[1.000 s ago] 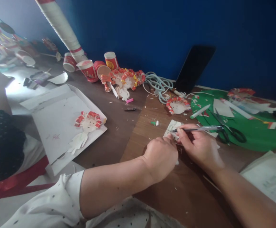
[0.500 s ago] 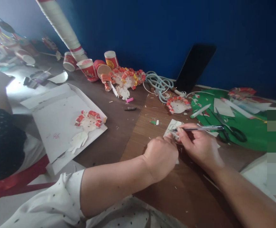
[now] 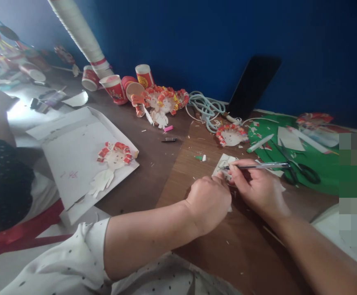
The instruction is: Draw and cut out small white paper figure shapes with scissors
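A pen (image 3: 258,166) with a clear barrel is gripped in my right hand (image 3: 255,186), its tip on a small piece of white paper (image 3: 224,161). Drawn lines show on the paper. My left hand (image 3: 210,200), fingers curled, presses the lower part of this paper against the wooden table and covers much of it. Just beyond the paper lie a small green and white bit (image 3: 201,157) and a cut-out paper face with a red curled rim (image 3: 231,135). Black-handled scissors (image 3: 309,173) rest to the right of my right hand.
A white box lid (image 3: 64,153) holding a paper figure (image 3: 115,157) is at left, beside a person in dark dotted clothing (image 3: 4,184). Red paper cups (image 3: 113,88), a coiled cable (image 3: 207,107) and a leaning phone (image 3: 255,86) line the wall. Green card (image 3: 327,176) lies at right.
Both hands stay almost in place, with the pen tip still on the paper. The view has shifted very slightly.
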A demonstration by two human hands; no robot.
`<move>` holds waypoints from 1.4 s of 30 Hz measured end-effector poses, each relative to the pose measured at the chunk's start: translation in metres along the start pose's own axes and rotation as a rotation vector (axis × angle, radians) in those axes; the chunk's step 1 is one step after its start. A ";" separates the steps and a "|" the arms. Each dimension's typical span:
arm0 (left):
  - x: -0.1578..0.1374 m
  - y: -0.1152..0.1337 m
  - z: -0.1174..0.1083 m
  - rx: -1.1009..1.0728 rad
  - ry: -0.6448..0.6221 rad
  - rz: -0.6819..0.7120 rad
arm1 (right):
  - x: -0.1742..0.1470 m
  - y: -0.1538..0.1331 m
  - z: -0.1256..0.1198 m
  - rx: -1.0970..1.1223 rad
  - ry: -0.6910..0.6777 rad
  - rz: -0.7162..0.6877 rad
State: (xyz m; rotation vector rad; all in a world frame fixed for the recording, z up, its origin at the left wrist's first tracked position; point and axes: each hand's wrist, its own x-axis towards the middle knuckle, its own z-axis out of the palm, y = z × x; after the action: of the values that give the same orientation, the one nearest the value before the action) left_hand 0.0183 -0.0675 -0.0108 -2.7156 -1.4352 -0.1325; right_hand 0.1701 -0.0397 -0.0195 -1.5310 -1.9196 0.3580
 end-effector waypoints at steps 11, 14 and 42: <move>-0.001 0.000 -0.001 -0.011 -0.007 0.001 | 0.000 -0.001 0.000 -0.010 0.012 -0.026; -0.001 0.000 -0.002 -0.006 -0.009 0.005 | 0.000 -0.002 -0.001 -0.033 0.039 -0.035; 0.000 -0.001 -0.004 -0.002 -0.053 0.012 | 0.001 -0.005 0.000 -0.038 0.032 -0.076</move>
State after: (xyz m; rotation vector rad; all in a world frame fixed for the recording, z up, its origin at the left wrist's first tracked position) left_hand 0.0175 -0.0674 -0.0073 -2.7496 -1.4320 -0.0617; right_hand 0.1668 -0.0401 -0.0162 -1.4747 -1.9639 0.2632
